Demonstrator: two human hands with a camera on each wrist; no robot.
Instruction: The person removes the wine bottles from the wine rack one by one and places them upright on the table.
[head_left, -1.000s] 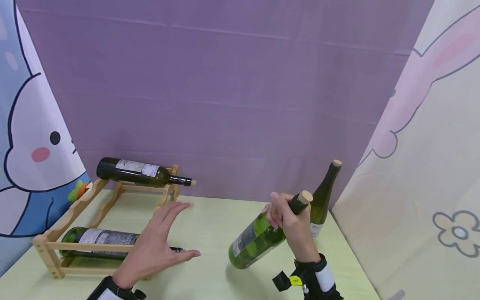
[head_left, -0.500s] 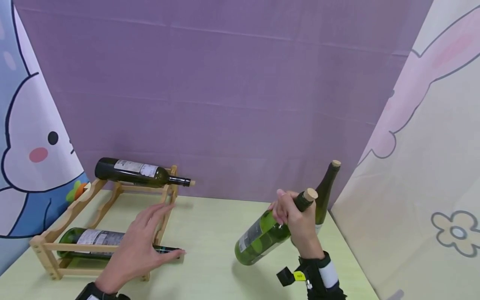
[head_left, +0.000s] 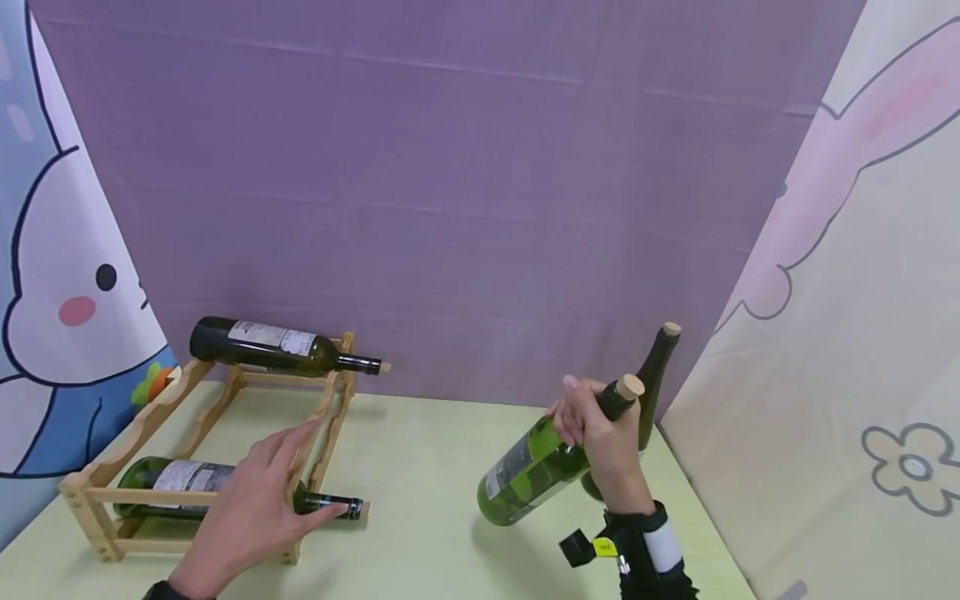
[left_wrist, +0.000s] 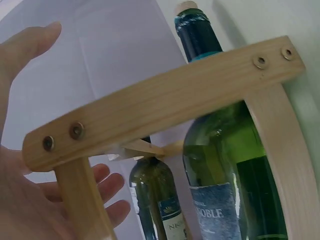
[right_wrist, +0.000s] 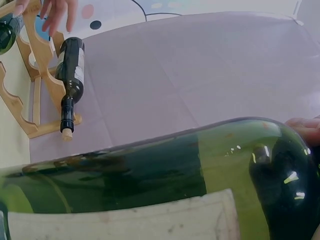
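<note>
My right hand [head_left: 611,458] grips a green wine bottle [head_left: 525,475] around its shoulder and neck. The bottle leans, corked mouth up to the right, its shadow below the base; its pale label [right_wrist: 125,225] fills the lower right wrist view. My left hand [head_left: 247,504] is spread at the front right corner of a wooden wine rack [head_left: 157,495], holding nothing. Its thumb reaches over the neck of a green bottle [left_wrist: 220,145] lying in the lowest slot, and its fingertips [left_wrist: 119,212] show behind the rack's post. A dark bottle [head_left: 281,346] lies across the rack's top.
Behind my right hand stands another corked green bottle [head_left: 656,375], partly hidden by it. A purple cloth [head_left: 465,208] hangs behind the pale table [head_left: 420,467]. Cartoon-printed panels [head_left: 847,375] close off both sides.
My left hand has moved left and down toward the rack's front corner, uncovering the lower bottle's neck. My right hand has shifted slightly right with its bottle, overlapping the standing one more.
</note>
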